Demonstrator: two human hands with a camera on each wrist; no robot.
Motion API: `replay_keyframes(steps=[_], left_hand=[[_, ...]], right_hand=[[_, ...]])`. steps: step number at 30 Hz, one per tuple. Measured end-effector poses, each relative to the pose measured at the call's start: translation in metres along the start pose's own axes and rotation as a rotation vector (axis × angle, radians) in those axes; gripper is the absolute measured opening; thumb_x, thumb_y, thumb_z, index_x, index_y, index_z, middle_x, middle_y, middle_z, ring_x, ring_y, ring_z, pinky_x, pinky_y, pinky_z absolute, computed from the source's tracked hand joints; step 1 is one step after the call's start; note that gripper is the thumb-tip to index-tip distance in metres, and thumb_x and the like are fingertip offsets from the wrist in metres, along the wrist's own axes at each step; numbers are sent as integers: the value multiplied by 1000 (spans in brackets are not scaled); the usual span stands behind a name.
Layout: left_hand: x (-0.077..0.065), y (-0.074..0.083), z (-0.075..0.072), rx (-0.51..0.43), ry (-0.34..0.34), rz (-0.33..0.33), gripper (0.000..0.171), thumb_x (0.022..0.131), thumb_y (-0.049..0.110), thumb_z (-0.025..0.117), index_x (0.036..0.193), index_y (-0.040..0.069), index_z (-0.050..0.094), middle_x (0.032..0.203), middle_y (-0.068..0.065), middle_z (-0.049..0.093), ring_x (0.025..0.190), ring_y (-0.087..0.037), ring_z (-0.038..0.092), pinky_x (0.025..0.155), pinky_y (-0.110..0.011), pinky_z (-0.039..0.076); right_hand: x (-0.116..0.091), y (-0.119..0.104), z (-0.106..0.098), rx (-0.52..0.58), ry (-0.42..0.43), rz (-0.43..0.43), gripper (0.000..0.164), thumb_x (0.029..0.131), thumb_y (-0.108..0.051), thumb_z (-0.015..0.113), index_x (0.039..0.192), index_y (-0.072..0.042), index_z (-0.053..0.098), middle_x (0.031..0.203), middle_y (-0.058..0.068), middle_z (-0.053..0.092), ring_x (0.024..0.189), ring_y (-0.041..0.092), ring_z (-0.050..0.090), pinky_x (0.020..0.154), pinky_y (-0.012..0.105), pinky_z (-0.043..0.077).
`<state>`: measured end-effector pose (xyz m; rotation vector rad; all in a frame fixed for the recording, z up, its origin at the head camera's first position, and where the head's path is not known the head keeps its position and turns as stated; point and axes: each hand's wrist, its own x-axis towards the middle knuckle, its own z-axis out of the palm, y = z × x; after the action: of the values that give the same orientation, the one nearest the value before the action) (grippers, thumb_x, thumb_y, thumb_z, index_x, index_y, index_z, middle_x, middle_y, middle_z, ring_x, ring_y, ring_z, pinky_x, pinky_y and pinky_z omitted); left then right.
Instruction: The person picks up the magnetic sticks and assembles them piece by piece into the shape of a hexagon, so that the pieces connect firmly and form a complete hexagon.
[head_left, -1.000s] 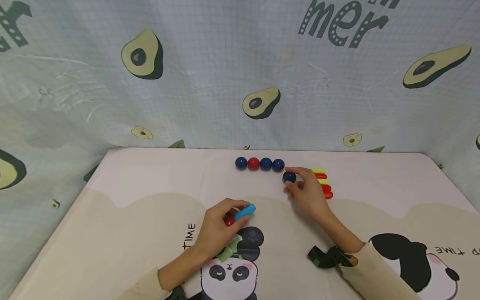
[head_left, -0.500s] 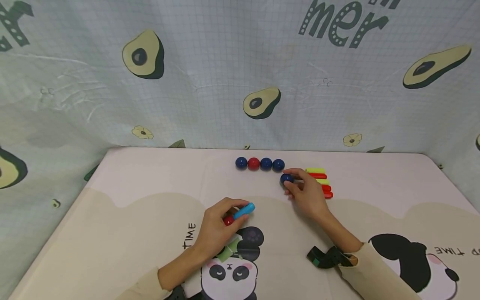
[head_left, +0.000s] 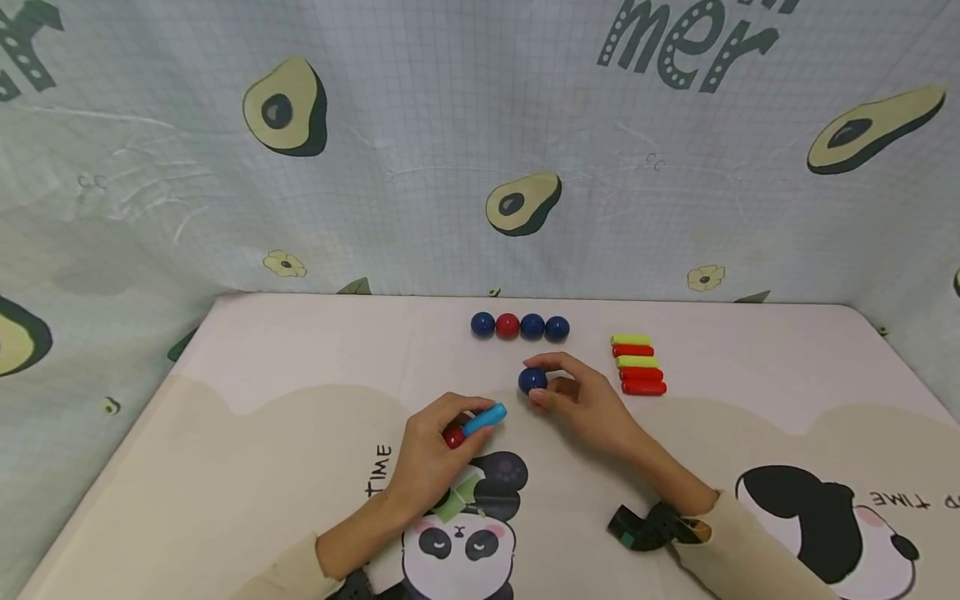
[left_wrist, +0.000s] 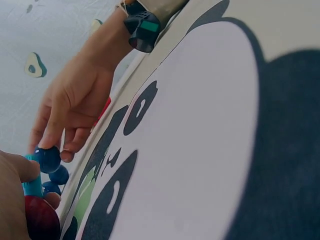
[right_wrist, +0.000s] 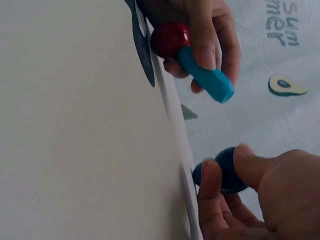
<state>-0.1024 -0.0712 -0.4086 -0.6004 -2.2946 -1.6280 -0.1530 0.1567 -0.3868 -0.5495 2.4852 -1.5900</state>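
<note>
Two hands are over the mat [head_left: 247, 467], and the main change from a second ago is in the right hand [head_left: 581, 404]: it was beside the coloured sticks [head_left: 638, 363] with the blue ball [head_left: 532, 380] near the end of the ball row [head_left: 519, 326], and now it has carried this ball toward the middle, pinched between thumb and fingertips. The ball is now just beside the free end of the light blue stick [head_left: 483, 419], but a small gap is between them. The left hand [head_left: 433, 454] has stayed in almost the same place; its fingers are curled around the light blue stick, which has a red ball [head_left: 453, 437] on its lower end. The five sticks are now fully visible, well apart from both hands. The row of four balls lies near the far edge of the mat, close to the avocado curtain [head_left: 480, 150]. Wide bare mat is on the left side and also at the right.
</note>
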Motion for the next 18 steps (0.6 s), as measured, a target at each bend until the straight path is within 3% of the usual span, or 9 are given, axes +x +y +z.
replay_keyframes(steps=[7,18], left_hand=[[1,-2,-1,2,-3,13,30,81,7,76,109,16,70,96,8,65,79,-12,62,71,-27,53],[0,-2,-1,-11,0,14,29,81,7,76,109,12,69,97,2,66,78,-13,62,70,-27,53]], right_hand=[[-5,-9,8,-28,-51,-71,40,87,-14,70,125,-21,57,119,0,56,84,15,62,80,27,52],[-8,-14,14,-60,-73,-156,40,86,-12,71,125,-13,59,113,-3,58,83,14,62,79,28,53]])
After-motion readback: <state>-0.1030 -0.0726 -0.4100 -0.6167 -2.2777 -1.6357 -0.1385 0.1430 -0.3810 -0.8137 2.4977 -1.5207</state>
